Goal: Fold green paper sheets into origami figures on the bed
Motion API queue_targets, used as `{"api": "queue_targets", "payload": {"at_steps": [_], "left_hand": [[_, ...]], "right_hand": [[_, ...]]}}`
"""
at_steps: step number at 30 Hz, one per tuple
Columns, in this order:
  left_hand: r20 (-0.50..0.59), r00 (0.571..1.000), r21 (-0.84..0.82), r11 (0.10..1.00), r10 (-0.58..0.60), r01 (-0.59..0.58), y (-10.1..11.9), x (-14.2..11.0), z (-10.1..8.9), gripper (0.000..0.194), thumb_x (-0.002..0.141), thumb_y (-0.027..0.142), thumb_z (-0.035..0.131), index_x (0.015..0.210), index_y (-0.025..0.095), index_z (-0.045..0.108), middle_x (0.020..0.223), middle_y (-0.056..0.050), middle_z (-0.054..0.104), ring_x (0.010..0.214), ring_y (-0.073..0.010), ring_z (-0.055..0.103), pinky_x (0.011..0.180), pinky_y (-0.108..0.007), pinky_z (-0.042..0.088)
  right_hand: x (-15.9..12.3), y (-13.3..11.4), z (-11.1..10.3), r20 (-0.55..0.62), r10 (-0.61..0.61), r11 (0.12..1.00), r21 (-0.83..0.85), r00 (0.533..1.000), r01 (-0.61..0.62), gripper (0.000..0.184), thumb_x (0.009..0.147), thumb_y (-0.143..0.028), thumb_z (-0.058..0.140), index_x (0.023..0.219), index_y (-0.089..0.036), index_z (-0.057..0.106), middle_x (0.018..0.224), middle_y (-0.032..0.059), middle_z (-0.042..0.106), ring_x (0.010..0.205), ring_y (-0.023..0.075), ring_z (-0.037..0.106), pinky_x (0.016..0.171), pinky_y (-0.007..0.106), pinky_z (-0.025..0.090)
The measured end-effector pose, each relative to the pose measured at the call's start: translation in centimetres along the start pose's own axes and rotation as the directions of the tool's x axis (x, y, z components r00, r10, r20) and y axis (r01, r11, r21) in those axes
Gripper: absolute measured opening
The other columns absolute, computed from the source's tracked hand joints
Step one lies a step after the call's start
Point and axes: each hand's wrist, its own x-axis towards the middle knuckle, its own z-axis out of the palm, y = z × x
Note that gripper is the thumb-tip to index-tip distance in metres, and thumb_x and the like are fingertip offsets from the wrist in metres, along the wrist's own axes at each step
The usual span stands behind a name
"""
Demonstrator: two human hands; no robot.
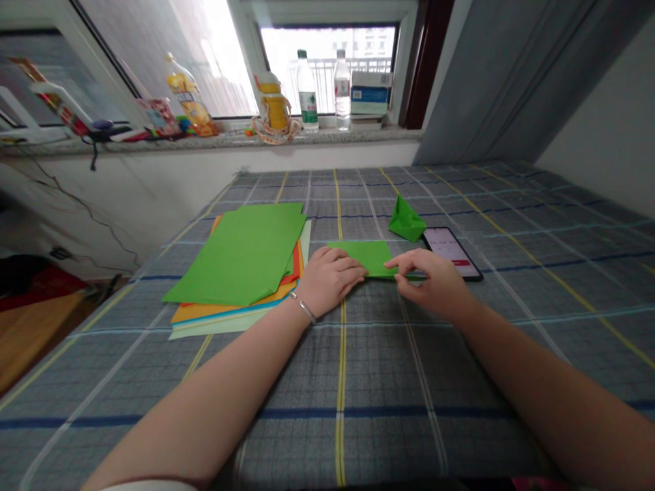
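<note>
Green paper sheet point(361, 258) lay flat on the checked bedspread point(389, 436), right in front of the person, just above centre. L hand point(330, 279) was down on its left end, palm flat, fingers together, pressing, no pinch there. R hand point(430, 281) was at the right end, thumb & index apparently pinching the sheet's near edge, other fingers curled in. Silver bracelet point(306, 311) on the L wrist!

Just past the sheet: folded green paper model point(406, 219), pointed top, sitting up on the bedspread. Right beside it, a smartphone point(450, 252), screen lit, lying just past the R hand. On the left, stack of coloured paper point(240, 262) touching-close to the L hand: green sheets on top, orange, blue & pale green below, a bit fanned.

Further up, stone windowsill point(205, 142) w/ two water bottles point(307, 92) point(342, 88), a yellow-capped bottle point(273, 102) & a boxed item point(371, 92).
</note>
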Motion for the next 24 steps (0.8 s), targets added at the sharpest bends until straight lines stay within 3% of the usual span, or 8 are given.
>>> {"api": "queue_targets", "payload": {"at_steps": [9, 15, 19, 22, 24], "left_hand": [[0.066, 0.998, 0.011, 1.000, 0.014, -0.014, -0.9, -0.5, -0.3, 0.027, 0.096, 0.030, 0.044, 0.101, 0.022, 0.069, 0.104, -0.003, 0.070, 0.093, -0.0190, 0.057, 0.084, -0.036, 0.040], [0.175, 0.985, 0.066, 0.998, 0.009, -0.021, 0.4, -0.2, -0.2, 0.027, 0.092, 0.035, 0.049, 0.111, 0.022, 0.065, 0.111, -0.004, 0.067, 0.094, -0.0201, 0.059, 0.082, -0.036, 0.042], [0.231, 0.967, 0.151, 0.986, -0.108, 0.074, 0.9, -0.1, 0.2, 0.025, 0.091, 0.028, 0.052, 0.111, 0.023, 0.066, 0.114, -0.005, 0.066, 0.094, -0.0215, 0.059, 0.076, -0.036, 0.044], [0.224, 0.954, 0.122, 0.977, -0.199, 0.175, 0.7, -0.2, 0.4, 0.025, 0.091, 0.026, 0.052, 0.112, 0.023, 0.065, 0.112, -0.005, 0.067, 0.093, -0.0211, 0.061, 0.074, -0.033, 0.046], [0.177, 0.944, 0.083, 0.960, -0.278, 0.267, 0.5, -0.3, 0.4, 0.026, 0.092, 0.026, 0.050, 0.113, 0.024, 0.064, 0.110, -0.004, 0.069, 0.092, -0.0200, 0.063, 0.073, -0.031, 0.047]], "right_hand": [[0.1, 0.8, -0.8, 0.004, -0.050, 0.997, -0.060, 0.999, 0.050, 0.014, 0.072, -0.011, 0.058, 0.074, -0.023, 0.052, 0.091, 0.0015, 0.072, 0.086, 0.0186, 0.066, 0.080, 0.034, 0.051], [0.1, -0.6, -0.3, 0.127, -0.171, 0.985, -0.003, 0.977, 0.173, 0.016, 0.072, -0.009, 0.055, 0.076, -0.023, 0.052, 0.096, 0.0003, 0.072, 0.090, 0.0183, 0.065, 0.082, 0.033, 0.050], [0.0, -1.2, -0.6, 0.111, -0.223, 0.974, 0.063, 0.969, 0.217, 0.020, 0.070, -0.007, 0.054, 0.078, -0.024, 0.049, 0.097, 0.0005, 0.071, 0.091, 0.0188, 0.064, 0.082, 0.034, 0.050], [0.0, -0.7, -0.7, 0.017, -0.146, 0.988, 0.048, 0.989, 0.145, 0.017, 0.074, -0.009, 0.053, 0.079, -0.025, 0.049, 0.097, 0.0021, 0.070, 0.093, 0.0197, 0.064, 0.085, 0.038, 0.049], [-0.1, -0.1, -0.5, -0.061, -0.067, 0.997, 0.031, 0.996, 0.069, 0.017, 0.080, -0.014, 0.053, 0.091, -0.025, 0.053, 0.103, 0.0048, 0.069, 0.099, 0.0214, 0.062, 0.088, 0.041, 0.049]]}}
